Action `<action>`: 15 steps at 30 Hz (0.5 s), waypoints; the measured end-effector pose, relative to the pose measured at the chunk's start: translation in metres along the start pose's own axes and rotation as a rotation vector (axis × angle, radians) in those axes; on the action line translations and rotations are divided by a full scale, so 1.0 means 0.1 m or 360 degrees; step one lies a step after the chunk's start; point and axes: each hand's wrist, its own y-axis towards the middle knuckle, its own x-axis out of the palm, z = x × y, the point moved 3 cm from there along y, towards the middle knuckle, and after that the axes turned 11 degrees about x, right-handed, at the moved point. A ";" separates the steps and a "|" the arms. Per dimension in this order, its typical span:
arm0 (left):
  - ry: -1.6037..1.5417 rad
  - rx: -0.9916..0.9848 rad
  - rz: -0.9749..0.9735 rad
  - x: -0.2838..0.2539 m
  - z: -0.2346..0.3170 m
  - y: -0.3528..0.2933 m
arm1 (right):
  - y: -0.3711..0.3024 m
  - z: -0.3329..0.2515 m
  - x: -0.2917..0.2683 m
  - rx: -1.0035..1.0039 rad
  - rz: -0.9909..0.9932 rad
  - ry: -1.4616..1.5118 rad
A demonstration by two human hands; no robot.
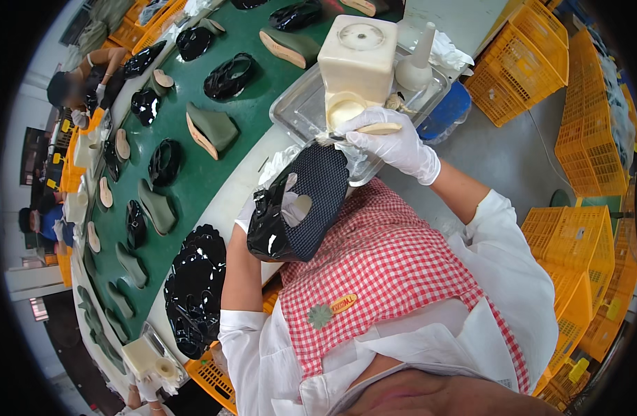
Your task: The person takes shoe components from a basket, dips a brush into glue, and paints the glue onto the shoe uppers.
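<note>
My left hand [246,213], in a white glove, grips a shoe upper [318,201] from behind. The upper is glossy black outside with a dotted dark lining toward me; most of the hand is hidden by it, though white glove shows through its opening. In my gloved right hand [398,147] is a brush [379,128] with a pale wooden handle. Its bristles are at the upper's top edge; whether they touch cannot be made out. Just beyond this hand stands a whitish square dispenser [356,59] with a round cup at its front, in a metal tray [287,104].
A white nozzle bottle [417,66] shares the tray. Leftward runs a green conveyor [193,83] with black uppers, green shoe lasts [218,128] and insoles. Stacked black uppers [193,284] lie on the near ledge. Yellow crates [526,55] stand right, beside a blue bucket [446,111]. Co-workers sit across.
</note>
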 end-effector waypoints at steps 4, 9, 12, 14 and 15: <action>-0.0236 -0.0051 -0.0076 -0.10 -0.12 0.14 | 0.03 0.11 0.04 -0.0123 0.0002 -0.0038; -0.0172 -0.0072 0.0009 -0.25 -0.15 0.11 | -0.06 0.35 -0.02 0.0208 0.0117 -0.0113; -0.0351 0.0168 -0.0114 -0.27 -0.15 0.18 | -0.15 0.41 -0.03 0.0283 0.0113 -0.0025; -0.0436 0.0197 -0.0062 -0.26 -0.14 0.15 | -0.16 0.34 -0.01 0.0279 0.0130 -0.0038; -0.0519 0.0221 -0.0016 -0.25 -0.13 0.15 | -0.16 0.29 -0.01 0.0277 0.0154 -0.0051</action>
